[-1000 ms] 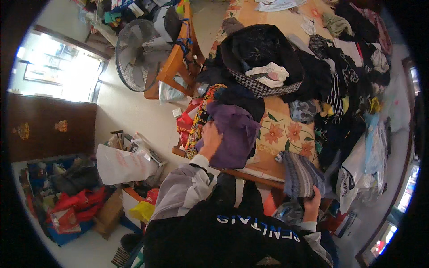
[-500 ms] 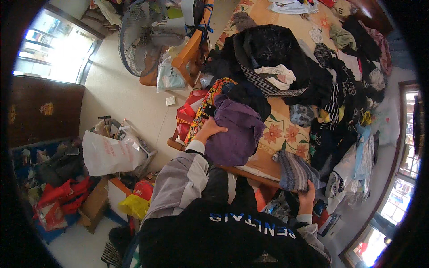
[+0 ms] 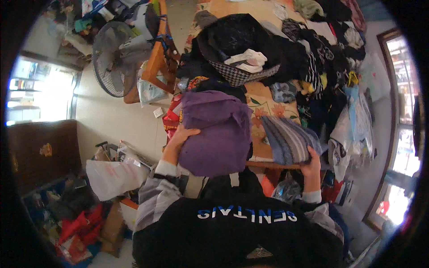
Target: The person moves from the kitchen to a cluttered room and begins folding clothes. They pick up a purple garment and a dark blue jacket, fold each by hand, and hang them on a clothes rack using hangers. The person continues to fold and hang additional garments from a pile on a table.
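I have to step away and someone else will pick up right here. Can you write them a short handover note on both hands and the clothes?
Left hand: gripping the left edge of the folded purple garment, lifted at the near edge of the bed.
Right hand: holding the near end of the folded grey striped garment, beside the purple one.
Done: both pieces look folded.
Left: a big heap of dark clothes further up the bed looks unsorted, with a checked basket of dark and white cloth among it.

Hands (image 3: 178, 139) grip folded garments — purple (image 3: 216, 134), striped (image 3: 288, 140).
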